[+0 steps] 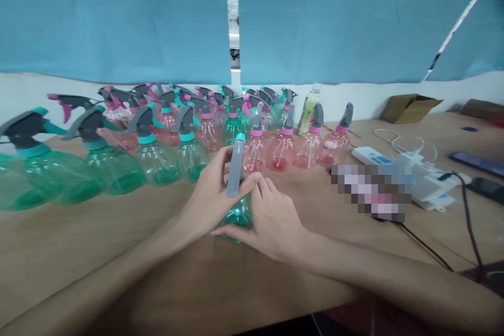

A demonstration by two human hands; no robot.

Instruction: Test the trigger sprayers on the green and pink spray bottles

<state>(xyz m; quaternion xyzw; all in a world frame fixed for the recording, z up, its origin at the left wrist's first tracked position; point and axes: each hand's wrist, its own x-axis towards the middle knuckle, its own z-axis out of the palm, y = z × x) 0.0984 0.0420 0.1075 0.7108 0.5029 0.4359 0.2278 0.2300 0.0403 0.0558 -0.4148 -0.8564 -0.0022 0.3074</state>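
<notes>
In the middle of the table a green spray bottle (238, 214) with a grey and teal spray head stands between my hands. My left hand (210, 189) is closed round the neck, just under the spray head. My right hand (275, 215) grips the clear green body from the right, its thumb across the near side. Fingers of both hands partly hide the neck and body. Just behind stands a pink spray bottle (255, 149) with a grey head and pink collar.
Green spray bottles (157, 165) line the left, with several pink ones (309, 147) behind and right. A drink bottle (309, 107) stands at the back. A cardboard box (407, 108), power strip (427, 184), cables and a blurred-out phone-like object (370, 191) lie at right.
</notes>
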